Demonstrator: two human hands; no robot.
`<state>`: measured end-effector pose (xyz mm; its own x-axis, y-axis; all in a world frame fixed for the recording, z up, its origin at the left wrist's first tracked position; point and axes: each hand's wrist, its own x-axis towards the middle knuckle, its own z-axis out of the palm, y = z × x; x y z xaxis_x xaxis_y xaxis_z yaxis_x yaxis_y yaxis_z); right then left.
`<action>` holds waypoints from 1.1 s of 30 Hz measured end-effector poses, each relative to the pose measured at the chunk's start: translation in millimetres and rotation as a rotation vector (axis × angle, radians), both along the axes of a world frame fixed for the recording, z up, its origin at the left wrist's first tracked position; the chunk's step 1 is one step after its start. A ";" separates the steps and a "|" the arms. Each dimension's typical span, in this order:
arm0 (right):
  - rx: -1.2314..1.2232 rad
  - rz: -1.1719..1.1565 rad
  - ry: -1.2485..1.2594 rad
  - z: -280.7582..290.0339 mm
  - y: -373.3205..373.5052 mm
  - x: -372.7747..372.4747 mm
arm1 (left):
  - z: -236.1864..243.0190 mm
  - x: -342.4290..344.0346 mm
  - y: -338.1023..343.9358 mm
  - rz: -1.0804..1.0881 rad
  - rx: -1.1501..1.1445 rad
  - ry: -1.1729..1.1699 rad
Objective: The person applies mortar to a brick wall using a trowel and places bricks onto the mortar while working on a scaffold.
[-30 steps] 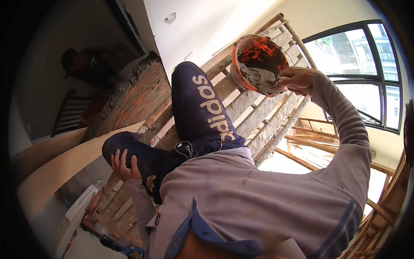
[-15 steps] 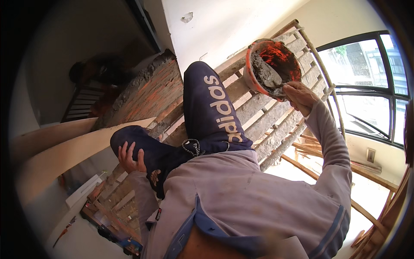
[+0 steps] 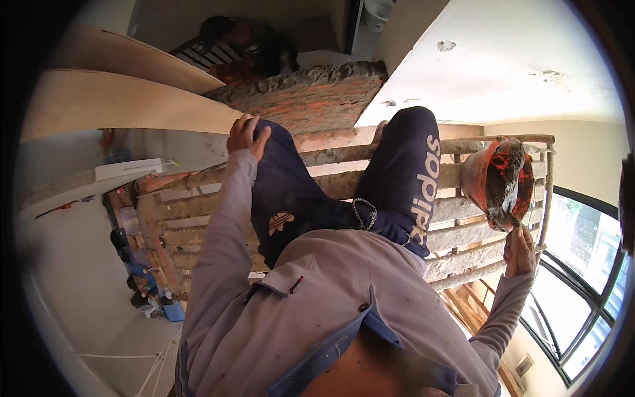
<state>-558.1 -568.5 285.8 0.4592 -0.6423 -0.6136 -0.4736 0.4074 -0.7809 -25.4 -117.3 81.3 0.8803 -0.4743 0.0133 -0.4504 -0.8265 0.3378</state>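
Note:
Far to my right, an orange-red bucket point(image 3: 477, 182) stands on the slatted platform, tilted in this view, with wet grey mortar point(image 3: 506, 182) inside. At its near rim my right hand point(image 3: 520, 250) is closed round the handle of a trowel point(image 3: 513, 221); the blade is hard to make out against the mortar. My left hand point(image 3: 245, 137) rests on my bent left knee, fingers apart, holding nothing. Dark trousers point(image 3: 291, 172) cover my legs, spread over the platform slats point(image 3: 340, 187).
Ahead runs a rough brick wall top point(image 3: 304, 99) with mortar along it. Curved boards point(image 3: 132, 99) lie at the left. Beyond the wall a person point(image 3: 254, 43) is in shadow. A framed window point(image 3: 582, 278) is at the right, and gaps show between slats.
My view has swung to the right, so the bucket sits farther right and the wall nearer the middle. My right hand stays on the trowel; my left stays on my knee.

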 end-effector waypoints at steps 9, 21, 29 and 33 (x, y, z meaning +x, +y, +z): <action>-0.035 0.324 -0.082 42.4 20.8 139.2 | -80.5 81.0 96.6 0.487 -0.212 0.395; 0.034 1.068 -0.024 -142.7 -18.5 440.8 | -68.5 15.5 101.6 0.574 0.164 0.221; -1.440 1.261 0.199 -299.7 -0.4 524.0 | -61.9 8.9 96.9 0.557 -0.007 0.201; -1.169 1.198 0.372 -273.4 20.8 509.5 | -60.8 4.5 93.9 0.539 -0.029 0.110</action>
<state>-48.5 -547.7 12.4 0.9333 -0.2228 -0.2817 -0.2767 -0.9461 -0.1684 -20.9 -23.5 20.5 0.9953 0.0431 -0.0864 0.0732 -0.9199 0.3853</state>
